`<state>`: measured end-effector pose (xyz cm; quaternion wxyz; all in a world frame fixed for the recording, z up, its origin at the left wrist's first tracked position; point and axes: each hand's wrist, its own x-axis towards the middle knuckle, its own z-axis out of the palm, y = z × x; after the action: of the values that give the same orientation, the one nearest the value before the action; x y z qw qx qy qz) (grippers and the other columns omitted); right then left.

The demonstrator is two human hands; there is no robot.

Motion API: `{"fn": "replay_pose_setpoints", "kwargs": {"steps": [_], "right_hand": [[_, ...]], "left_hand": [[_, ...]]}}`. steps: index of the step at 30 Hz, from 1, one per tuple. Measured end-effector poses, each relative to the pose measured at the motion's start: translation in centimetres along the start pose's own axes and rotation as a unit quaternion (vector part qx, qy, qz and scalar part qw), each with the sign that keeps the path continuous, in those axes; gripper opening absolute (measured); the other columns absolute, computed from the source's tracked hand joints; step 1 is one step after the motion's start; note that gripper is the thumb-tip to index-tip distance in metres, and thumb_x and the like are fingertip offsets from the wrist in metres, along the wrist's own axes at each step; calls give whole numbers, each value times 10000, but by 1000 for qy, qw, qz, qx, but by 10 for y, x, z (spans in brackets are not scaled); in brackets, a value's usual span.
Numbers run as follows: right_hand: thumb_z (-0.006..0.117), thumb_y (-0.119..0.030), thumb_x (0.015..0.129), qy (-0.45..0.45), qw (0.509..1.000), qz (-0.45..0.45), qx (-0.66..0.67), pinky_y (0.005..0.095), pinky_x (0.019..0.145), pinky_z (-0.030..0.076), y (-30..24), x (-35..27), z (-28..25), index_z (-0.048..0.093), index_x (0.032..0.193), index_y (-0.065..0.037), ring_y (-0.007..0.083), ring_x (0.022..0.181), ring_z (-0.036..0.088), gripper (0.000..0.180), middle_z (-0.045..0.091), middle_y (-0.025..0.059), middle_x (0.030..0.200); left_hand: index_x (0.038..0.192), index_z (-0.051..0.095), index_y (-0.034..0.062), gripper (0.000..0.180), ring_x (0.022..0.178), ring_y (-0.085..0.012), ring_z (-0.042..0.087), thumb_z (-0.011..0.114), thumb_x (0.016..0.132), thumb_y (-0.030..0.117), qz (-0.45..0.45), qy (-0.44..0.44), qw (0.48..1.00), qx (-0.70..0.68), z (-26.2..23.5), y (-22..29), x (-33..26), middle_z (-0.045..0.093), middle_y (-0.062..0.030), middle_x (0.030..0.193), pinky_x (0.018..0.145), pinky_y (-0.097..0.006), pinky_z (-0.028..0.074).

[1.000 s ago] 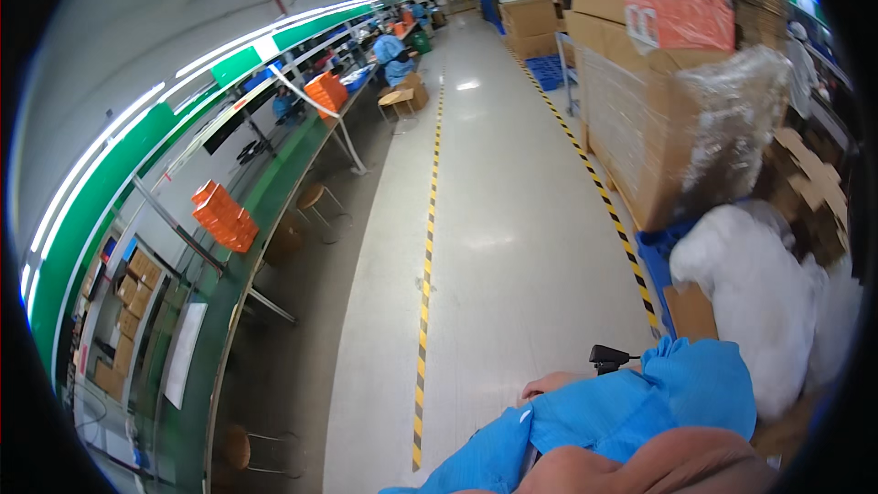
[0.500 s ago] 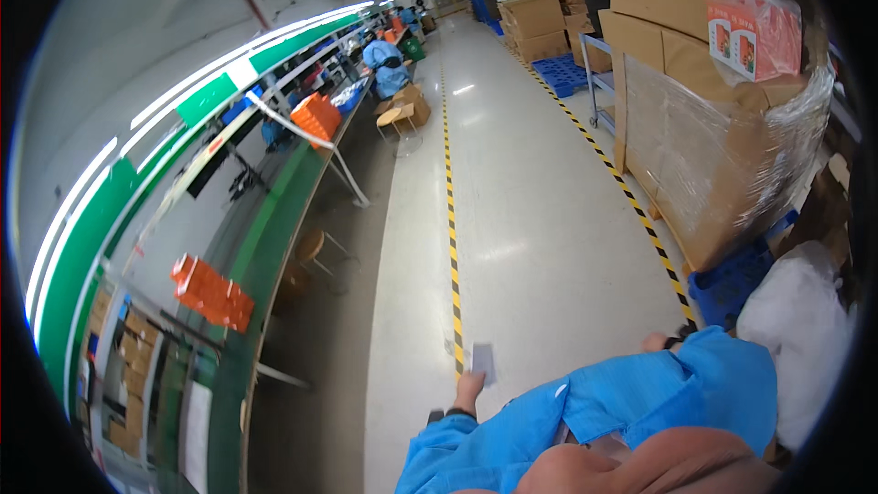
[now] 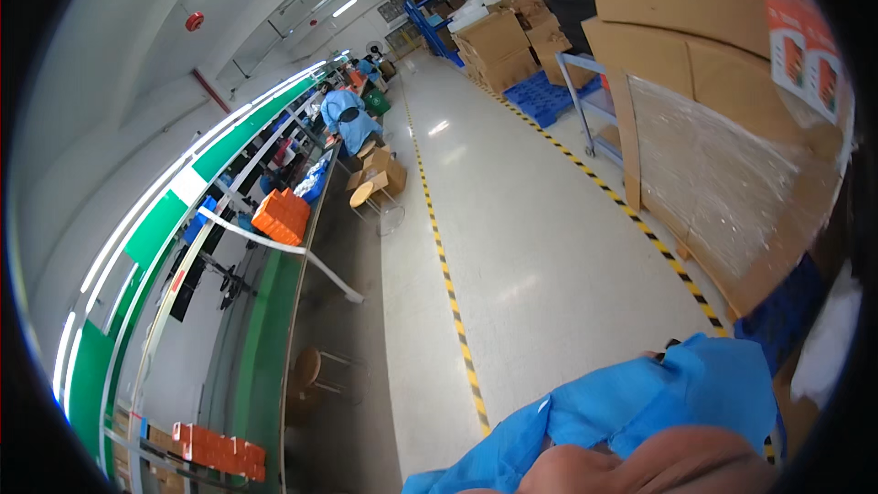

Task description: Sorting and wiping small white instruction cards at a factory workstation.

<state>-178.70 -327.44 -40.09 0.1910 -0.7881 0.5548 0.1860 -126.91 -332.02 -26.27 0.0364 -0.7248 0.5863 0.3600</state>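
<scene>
Right grip [image 3: 654,356] at lower right of frame, only a sliver of skin past the blue sleeve [image 3: 713,375]; fingers hidden, can't tell if spread, pressed together or pinching anything. Left grip out of view, so its state can't be told either. No held item visible. Nearest to right grip in frame: black-and-yellow floor tape [image 3: 672,265], then the film-wrapped carton [image 3: 704,174] filling the right side, apart from the hand, with a blue pallet [image 3: 782,311] by its lower end and a white plastic bag [image 3: 828,338] at the right edge. Wrapped carton looks bulky, likely heavy if full; cardboard walls probably stiff but dentable, film slick and apt to tear. Better hold would be low, under the bottom edges or at solid corners, not the loose film. Red-and-white box [image 3: 805,50], upper right, looks lighter, crushable. Left side: green surface [image 3: 261,348], orange boxes [image 3: 219,451] lower left, wooden-seat stool [image 3: 308,368] beside it. Co-worker in blue [image 3: 346,117] upper left of centre, well apart.
</scene>
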Motion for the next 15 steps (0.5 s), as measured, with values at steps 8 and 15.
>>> {"fn": "replay_pose_setpoints", "kwargs": {"steps": [8,15], "right_hand": [[420,-216,753,221,902,161,334,444,666,453,101,222,-219,613,768,-17,369,765,564,277,587,208,790],[457,-176,720,38,970,144,195,396,596,459,172,248,-201,585,713,-55,334,677,569,177,594,158,740]], "left_hand": [[1019,554,-36,475,877,-317,576,614,710,319,-134,-37,986,-92,-57,35,137,604,-190,928,768,-371,441],[1034,547,-40,479,887,-300,577,616,714,309,-23,-98,995,-8,-119,160,364,605,-181,936,772,-363,438]]}}
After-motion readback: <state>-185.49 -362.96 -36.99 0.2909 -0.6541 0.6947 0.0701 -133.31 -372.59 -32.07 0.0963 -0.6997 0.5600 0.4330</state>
